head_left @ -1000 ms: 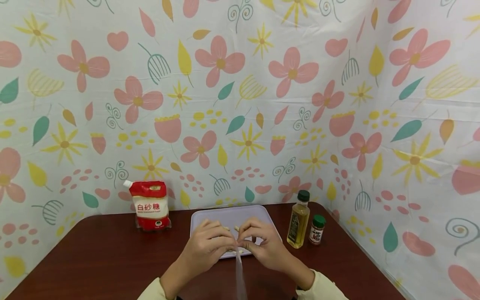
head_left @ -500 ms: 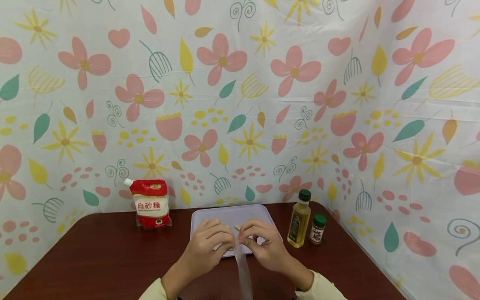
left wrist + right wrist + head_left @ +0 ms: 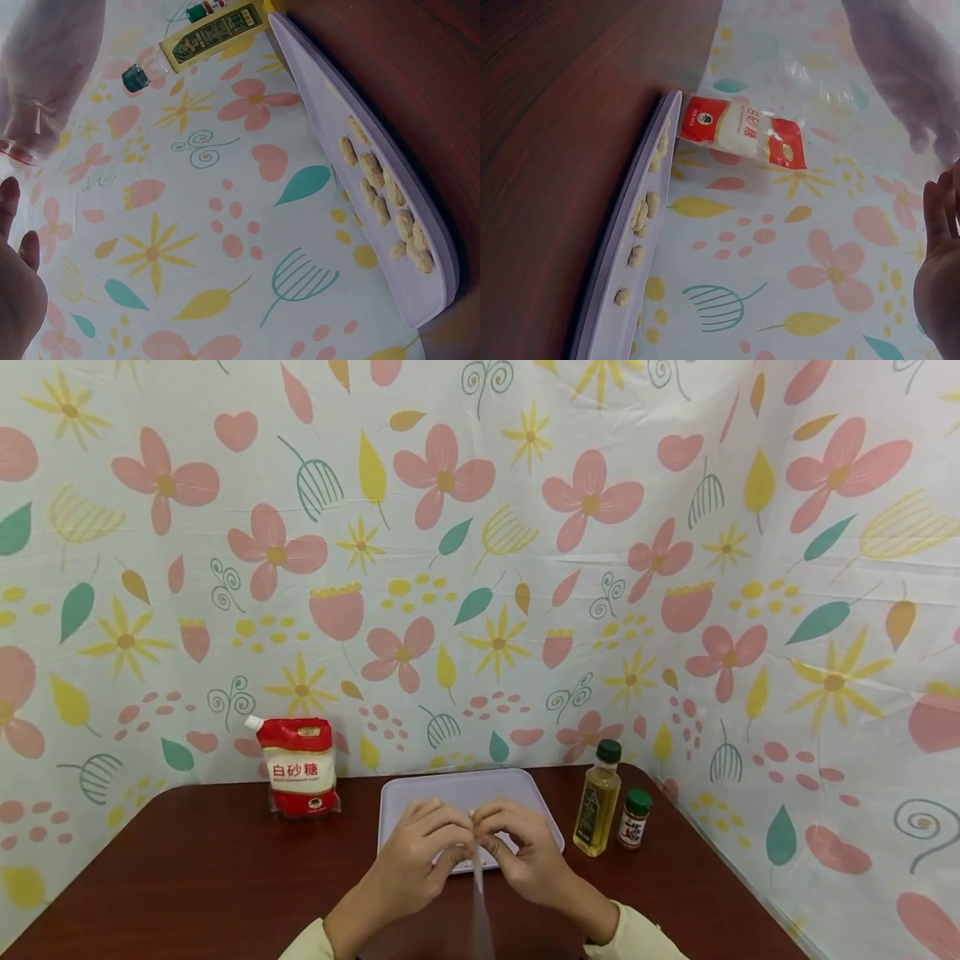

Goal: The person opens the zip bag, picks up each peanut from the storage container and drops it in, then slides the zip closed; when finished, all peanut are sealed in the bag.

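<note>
A clear plastic bag hangs between the two hands, its upper edge above the front rim of the tray and its lower part running out of the head view. In the left wrist view a red line crosses the bag near its opening. The left hand and the right hand each pinch that upper edge between thumb and fingers, the fingertips close together. Behind and below them, the lilac tray lies near the back edge of the table, with unshelled peanuts scattered in it. To the tray's left, also near the back edge, stands a red and white sugar pouch. Toward the table's back right corner stand a bottle of yellow liquid and, just beside it, nearer the right edge, a small green-capped jar. A floral cloth hangs behind.
</note>
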Demonstrator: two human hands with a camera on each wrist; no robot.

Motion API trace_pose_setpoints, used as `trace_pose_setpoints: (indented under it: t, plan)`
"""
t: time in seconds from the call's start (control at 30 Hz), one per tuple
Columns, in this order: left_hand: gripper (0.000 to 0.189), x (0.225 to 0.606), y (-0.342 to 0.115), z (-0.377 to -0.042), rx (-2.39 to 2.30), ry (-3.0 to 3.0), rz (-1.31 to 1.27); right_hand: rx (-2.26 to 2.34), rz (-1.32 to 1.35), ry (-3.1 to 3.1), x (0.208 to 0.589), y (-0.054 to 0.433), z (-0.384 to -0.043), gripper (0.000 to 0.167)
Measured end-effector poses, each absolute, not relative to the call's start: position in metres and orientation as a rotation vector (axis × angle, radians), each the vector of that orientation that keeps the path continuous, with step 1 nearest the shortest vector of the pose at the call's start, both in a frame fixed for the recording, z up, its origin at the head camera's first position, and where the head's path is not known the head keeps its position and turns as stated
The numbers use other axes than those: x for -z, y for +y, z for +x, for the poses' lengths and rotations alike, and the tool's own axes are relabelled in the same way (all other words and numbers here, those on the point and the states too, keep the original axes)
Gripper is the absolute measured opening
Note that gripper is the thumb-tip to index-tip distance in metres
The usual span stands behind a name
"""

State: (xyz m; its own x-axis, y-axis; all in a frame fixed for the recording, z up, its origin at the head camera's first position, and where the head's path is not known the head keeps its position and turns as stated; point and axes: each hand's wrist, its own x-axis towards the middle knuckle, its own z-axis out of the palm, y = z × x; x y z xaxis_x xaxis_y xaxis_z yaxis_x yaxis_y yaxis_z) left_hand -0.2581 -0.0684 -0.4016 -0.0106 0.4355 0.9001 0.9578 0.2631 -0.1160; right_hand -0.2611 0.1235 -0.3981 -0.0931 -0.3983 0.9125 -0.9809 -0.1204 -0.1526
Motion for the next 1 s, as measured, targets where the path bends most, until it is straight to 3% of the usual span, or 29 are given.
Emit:
trace_pose_setpoints:
  t: [0.57,1.0]
  plan:
    - [0.028,0.399,-0.077,-0.262,0.623,-1.56,-1.224,-1.277,1.541,-1.565,0.407,0.131,-0.266,0.017]
    - [0.031,0.389,-0.098,-0.26,0.543,-1.721,-1.303,-1.16,1.681,-1.614,0.392,0.138,-0.258,0.01]
